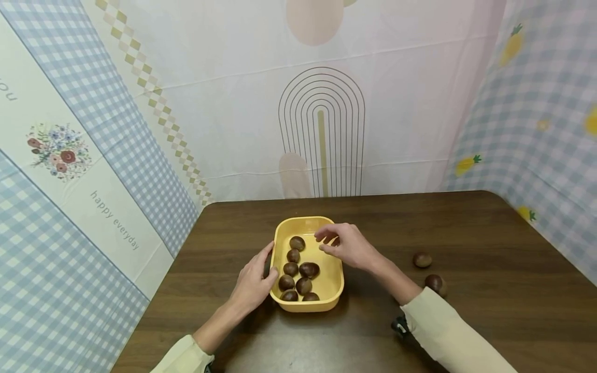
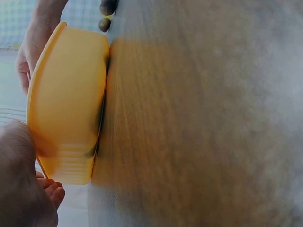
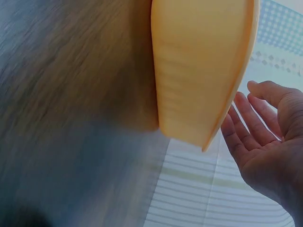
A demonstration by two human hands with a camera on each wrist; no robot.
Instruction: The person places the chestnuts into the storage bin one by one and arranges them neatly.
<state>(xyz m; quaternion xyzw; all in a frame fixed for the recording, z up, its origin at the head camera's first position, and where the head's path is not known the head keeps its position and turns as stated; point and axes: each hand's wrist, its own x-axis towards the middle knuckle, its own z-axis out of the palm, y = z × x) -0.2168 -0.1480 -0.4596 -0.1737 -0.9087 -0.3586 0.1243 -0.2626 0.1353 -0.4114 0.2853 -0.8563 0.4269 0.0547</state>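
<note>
A yellow plastic box stands on the table with several brown chestnuts inside, mostly along its left side and near end. My left hand holds the box's left rim, its thumb at the edge; in the left wrist view, fingertips show against the outer wall. Over the box's far right part hovers my right hand, fingers loosely bent and nothing between them. The right wrist view shows that same hand beside the rim, palm bare.
To the right on the dark wooden table lie a chestnut and, nearer, another chestnut partly hidden by the right sleeve. Patterned cloth hangs behind the table and on both sides.
</note>
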